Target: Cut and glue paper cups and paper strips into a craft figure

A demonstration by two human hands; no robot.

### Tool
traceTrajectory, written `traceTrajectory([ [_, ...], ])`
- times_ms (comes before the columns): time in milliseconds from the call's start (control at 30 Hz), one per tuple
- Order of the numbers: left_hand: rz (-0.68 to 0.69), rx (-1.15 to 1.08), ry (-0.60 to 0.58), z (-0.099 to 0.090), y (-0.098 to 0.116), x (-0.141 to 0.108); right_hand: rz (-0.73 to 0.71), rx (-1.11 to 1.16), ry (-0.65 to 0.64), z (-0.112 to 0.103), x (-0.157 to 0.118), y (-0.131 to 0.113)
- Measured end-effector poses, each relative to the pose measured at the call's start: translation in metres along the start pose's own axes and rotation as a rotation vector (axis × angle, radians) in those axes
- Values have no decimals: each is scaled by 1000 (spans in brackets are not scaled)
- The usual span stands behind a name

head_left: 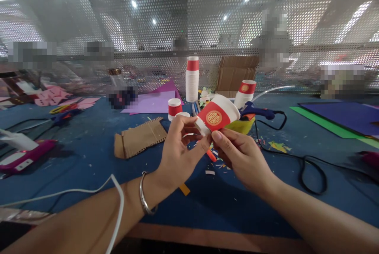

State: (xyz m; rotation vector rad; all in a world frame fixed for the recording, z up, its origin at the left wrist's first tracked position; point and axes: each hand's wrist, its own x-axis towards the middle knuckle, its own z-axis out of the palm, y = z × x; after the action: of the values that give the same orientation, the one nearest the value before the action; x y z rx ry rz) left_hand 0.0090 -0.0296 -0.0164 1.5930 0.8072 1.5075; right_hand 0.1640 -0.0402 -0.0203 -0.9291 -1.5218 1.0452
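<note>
A white paper cup with a red band and a gold emblem (217, 115) is held tilted above the table, its rim toward the upper right. My left hand (184, 153) grips its base end, with a silver bangle on the wrist. My right hand (238, 155) pinches the cup's lower side, thumb in front and fingers partly hidden behind. Just beyond the hands stand a red-banded cup (175, 108), a tall stack of cups (192, 82) and a shorter tilted stack (245, 93). A blue glue gun (257, 111) rests right behind the held cup.
Corrugated cardboard (140, 137) lies left on the blue table (97, 175). Purple paper (151, 102) is behind it, blue and green sheets (340, 117) at the right. A black cable (302, 159) loops at right; a white cable (121, 198) crosses my left forearm. Paper scraps lie mid-table.
</note>
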Motion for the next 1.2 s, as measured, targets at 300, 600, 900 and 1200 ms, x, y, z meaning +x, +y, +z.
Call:
traceTrajectory([
  [300, -6, -24, 33, 3, 1, -3, -7, 11, 5, 1, 0, 1],
  [600, -12, 4, 30, -1, 6, -1, -7, -10, 9, 0, 1, -2],
  [900, 45, 63, 11, -3, 2, 0, 8, -5, 0, -1, 3, 1],
  [1200, 21, 62, 75, -1, 1, -1, -9, -86, 17, 0, 3, -2],
])
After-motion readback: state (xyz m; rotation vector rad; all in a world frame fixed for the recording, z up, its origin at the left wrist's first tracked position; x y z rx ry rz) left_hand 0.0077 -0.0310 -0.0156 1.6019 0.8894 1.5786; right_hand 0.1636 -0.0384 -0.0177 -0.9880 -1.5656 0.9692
